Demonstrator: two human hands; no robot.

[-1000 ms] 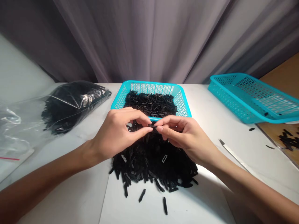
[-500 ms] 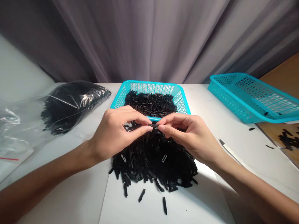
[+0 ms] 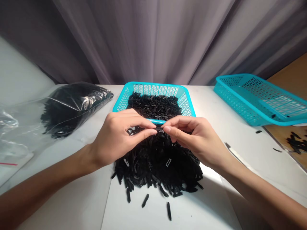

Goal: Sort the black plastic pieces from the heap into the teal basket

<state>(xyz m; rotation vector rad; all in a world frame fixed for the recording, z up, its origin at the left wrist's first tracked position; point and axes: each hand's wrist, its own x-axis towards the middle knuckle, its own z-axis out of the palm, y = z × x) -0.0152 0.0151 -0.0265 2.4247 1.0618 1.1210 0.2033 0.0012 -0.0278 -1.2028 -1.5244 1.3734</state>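
Observation:
Between the fingertips of both hands is a small, slim black plastic piece (image 3: 159,128), mostly covered by the fingers. My left hand (image 3: 122,137) pinches its left end with thumb and forefinger. From the other side, my right hand (image 3: 194,137) grips the right end in the same way. Both hands hover over a heap of similar black pieces (image 3: 155,169) on a white sheet. Just behind the fingertips runs the front rim of a turquoise basket (image 3: 157,121), which holds many more such pieces.
To the left lies a clear plastic bag (image 3: 72,102) filled with black pieces. A second turquoise basket (image 3: 251,95) stands at the right, with a few bits inside. A white-handled blade tool (image 3: 237,155) rests by my right forearm. Loose black pieces (image 3: 297,142) lie at the far right.
Both hands stay almost in place, still pinching the piece. The right thumb and fingertips have shifted very slightly.

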